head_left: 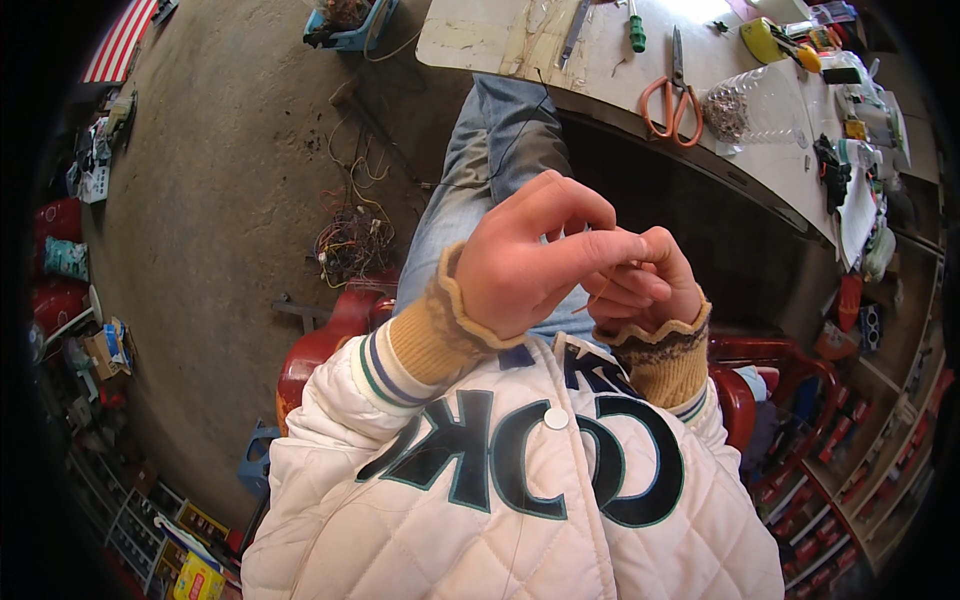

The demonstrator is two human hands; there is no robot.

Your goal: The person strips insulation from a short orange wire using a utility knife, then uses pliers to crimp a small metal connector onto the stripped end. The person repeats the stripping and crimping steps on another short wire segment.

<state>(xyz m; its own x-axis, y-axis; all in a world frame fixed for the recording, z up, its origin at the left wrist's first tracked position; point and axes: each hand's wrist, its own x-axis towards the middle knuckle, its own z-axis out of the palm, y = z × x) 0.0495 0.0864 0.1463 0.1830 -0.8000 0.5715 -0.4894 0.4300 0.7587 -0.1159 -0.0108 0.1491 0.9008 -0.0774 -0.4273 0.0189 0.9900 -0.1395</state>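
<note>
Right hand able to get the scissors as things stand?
Likely yes: the scissors lie uncovered on the table, handles toward its near edge, and nothing visible blocks the way. The right hand would probably have to part from the left hand first.

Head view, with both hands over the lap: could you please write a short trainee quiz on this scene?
1. True or false: the scissors have blue handles.
2. Which appears nearer the wire tangle on the floor: the left hand or the right hand?
3. What lies right beside the scissors on the table?

Key:
1. False; they are orange.
2. The left hand.
3. A clear plastic container.
</note>
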